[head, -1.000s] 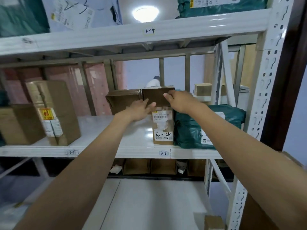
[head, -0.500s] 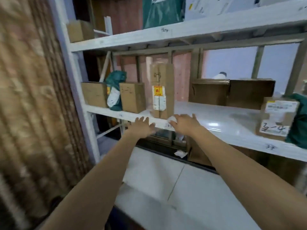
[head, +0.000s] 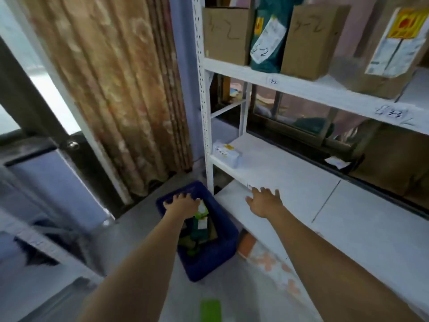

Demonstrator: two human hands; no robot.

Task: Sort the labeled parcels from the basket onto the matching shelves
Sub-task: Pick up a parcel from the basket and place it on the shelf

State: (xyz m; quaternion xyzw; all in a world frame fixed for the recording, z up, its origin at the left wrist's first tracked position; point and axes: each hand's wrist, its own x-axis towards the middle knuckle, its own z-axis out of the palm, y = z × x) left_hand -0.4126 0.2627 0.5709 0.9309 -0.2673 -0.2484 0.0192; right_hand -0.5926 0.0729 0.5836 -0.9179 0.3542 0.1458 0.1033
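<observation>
A dark blue basket [head: 222, 254] stands on the floor beside the white shelf unit's corner post. Inside it lie several parcels, among them a green one with a white label [head: 200, 223]. My left hand [head: 183, 203] hovers over the basket's far end, fingers spread, holding nothing. Further right, my right hand [head: 263, 202] is open above the front edge of the lower white shelf [head: 301, 182]. A small white parcel [head: 226, 154] marked by hand lies at that shelf's left end. The shelf above [head: 325, 90] carries brown boxes [head: 224, 34] and a green bag [head: 267, 43] marked 3-2.
A tan patterned curtain [head: 111, 89] hangs left of the shelf unit, next to a window or door frame [head: 34, 117]. A tall brown box with a yellow sticker [head: 392, 47] stands on the upper shelf at right. A green object [head: 210, 310] lies on the floor near me.
My view swung left and down from the 3-4 shelf section to the floor basket. Both hands left the box marked 3-4 on the shelf and dropped, empty, toward the basket and the lower shelf.
</observation>
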